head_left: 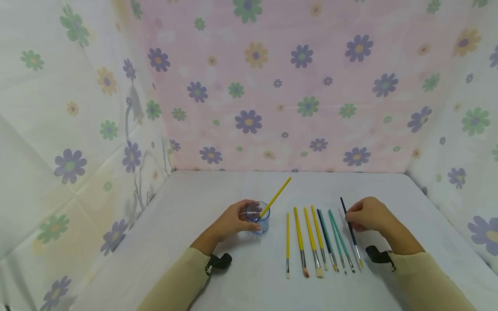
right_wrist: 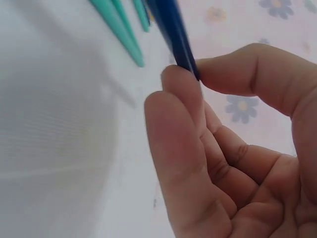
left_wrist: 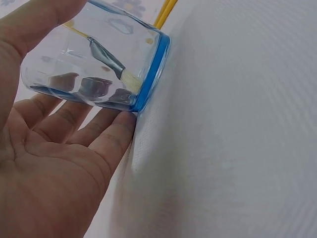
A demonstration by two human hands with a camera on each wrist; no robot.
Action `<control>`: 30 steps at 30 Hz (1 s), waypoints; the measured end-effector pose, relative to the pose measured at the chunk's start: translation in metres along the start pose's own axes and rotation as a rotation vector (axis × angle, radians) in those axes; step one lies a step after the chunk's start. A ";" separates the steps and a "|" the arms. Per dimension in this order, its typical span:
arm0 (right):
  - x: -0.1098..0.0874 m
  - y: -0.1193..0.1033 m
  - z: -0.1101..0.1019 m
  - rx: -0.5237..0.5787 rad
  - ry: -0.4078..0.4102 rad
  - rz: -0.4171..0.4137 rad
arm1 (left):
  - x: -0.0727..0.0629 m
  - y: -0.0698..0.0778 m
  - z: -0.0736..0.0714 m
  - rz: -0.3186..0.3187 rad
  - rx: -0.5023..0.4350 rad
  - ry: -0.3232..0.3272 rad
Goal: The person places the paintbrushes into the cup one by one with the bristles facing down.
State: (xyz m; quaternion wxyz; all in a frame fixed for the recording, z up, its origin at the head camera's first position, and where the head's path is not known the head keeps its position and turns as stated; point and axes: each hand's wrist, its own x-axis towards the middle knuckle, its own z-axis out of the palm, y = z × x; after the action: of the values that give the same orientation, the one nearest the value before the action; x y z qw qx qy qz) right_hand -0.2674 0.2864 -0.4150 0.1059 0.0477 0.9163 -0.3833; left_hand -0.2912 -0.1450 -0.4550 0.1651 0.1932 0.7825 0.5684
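My left hand (head_left: 229,222) holds a clear cup (head_left: 263,226) with a blue-tinted base, thumb on one side and fingers on the other. One yellow-handled paintbrush (head_left: 277,196) leans in the cup, its pale bristles (left_wrist: 131,80) down at the bottom. Between thumb and fingertips, my right hand (head_left: 369,214) pinches a dark blue paintbrush (head_left: 352,236) by its handle. That brush tilts, its yellowish bristles pointing toward me near the cloth; whether they touch it I cannot tell. In the right wrist view the dark blue handle (right_wrist: 173,32) passes between the fingers.
Between the hands lies a row of paintbrushes, bristles toward me: several yellow ones (head_left: 298,229), a dark green one (head_left: 324,231) and teal ones (head_left: 339,237). White cloth (head_left: 241,285) covers the table. Flowered curtains (head_left: 272,147) hang behind and at both sides.
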 end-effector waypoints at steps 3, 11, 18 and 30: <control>-0.002 -0.003 -0.004 0.024 0.014 -0.007 | 0.000 -0.001 -0.001 0.007 -0.007 -0.006; -0.003 -0.017 -0.013 0.076 0.022 -0.049 | 0.000 -0.001 -0.002 -0.005 -0.008 -0.002; -0.002 -0.036 -0.026 0.130 0.042 -0.089 | -0.001 0.000 -0.002 0.001 0.006 -0.006; -0.002 -0.057 -0.028 0.226 0.105 -0.135 | 0.000 -0.004 -0.001 0.003 -0.006 0.004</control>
State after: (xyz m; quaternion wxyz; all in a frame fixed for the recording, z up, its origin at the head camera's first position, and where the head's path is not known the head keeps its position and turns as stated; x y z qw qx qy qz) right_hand -0.2794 0.2661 -0.3555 0.0261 0.0176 0.8727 -0.4873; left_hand -0.2921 -0.1470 -0.4581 0.1632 0.1929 0.7808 0.5714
